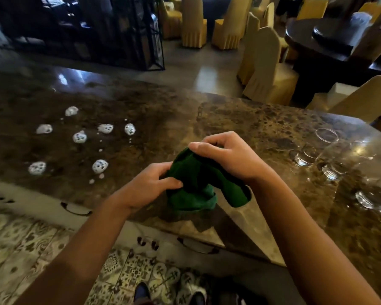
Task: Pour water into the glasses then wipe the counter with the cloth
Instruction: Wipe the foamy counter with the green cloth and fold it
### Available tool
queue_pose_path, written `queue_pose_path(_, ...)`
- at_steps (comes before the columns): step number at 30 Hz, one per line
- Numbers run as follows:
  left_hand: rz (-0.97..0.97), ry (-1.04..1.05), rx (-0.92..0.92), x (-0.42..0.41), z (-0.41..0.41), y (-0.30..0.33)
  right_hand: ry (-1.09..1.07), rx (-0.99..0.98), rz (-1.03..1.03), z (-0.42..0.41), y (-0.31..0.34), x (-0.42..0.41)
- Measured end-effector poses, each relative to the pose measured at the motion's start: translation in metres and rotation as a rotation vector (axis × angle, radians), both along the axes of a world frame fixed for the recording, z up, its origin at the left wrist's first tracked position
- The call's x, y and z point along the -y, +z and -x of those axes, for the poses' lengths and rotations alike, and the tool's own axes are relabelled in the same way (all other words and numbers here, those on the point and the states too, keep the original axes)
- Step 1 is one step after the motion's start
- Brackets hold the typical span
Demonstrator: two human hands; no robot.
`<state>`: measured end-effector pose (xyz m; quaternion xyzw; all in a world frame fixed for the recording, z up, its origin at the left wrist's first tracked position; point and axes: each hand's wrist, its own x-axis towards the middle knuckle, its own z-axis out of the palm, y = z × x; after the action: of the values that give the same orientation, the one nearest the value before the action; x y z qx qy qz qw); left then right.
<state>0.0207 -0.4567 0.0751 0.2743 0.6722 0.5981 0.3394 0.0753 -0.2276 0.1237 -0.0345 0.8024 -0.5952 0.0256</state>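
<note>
A dark green cloth (194,188) hangs bunched above the near edge of the brown marble counter (240,119). My left hand (150,186) pinches its left side, thumb on top. My right hand (227,153) grips its upper part from the right, fingers curled. Several clear glasses (327,143) stand in a group at the counter's right end; whether they hold water is unclear. Several white foam blobs (79,137) dot the counter's left half.
The counter's near edge runs diagonally below the cloth, with cabinet handles (75,209) under it. Patterned floor tiles (20,245) lie at my feet. Beyond the counter stand covered chairs (266,69), a dark round table (323,40) and a black metal rack (123,29).
</note>
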Motion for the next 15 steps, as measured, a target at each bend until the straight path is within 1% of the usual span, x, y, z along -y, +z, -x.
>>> queue_pose_path(4, -0.036, 0.034, 0.037, 0.034, -0.014, 0.005, 0.016, 0.016, -0.019, 0.006, 0.001, 0.020)
queue_pose_path(8, -0.188, 0.027, 0.126, 0.069, -0.015, 0.007, -0.021, 0.103, 0.107, 0.013, -0.003, 0.047)
queue_pose_path(9, -0.217, 0.019, 0.148, 0.077, -0.015, 0.007, -0.030, 0.114, 0.109, 0.015, -0.004, 0.057)
queue_pose_path(13, -0.288, 0.028, 0.288, 0.109, -0.009, 0.007, -0.020, 0.143, 0.004, 0.027, -0.012, 0.099)
queue_pose_path(14, -0.279, 0.037, 0.281, 0.117, -0.007, 0.007, -0.025, 0.143, -0.006, 0.030, -0.013, 0.108)
queue_pose_path(15, -0.238, 0.061, 0.224, 0.124, -0.003, 0.006, -0.031, 0.137, -0.019, 0.033, -0.015, 0.117)
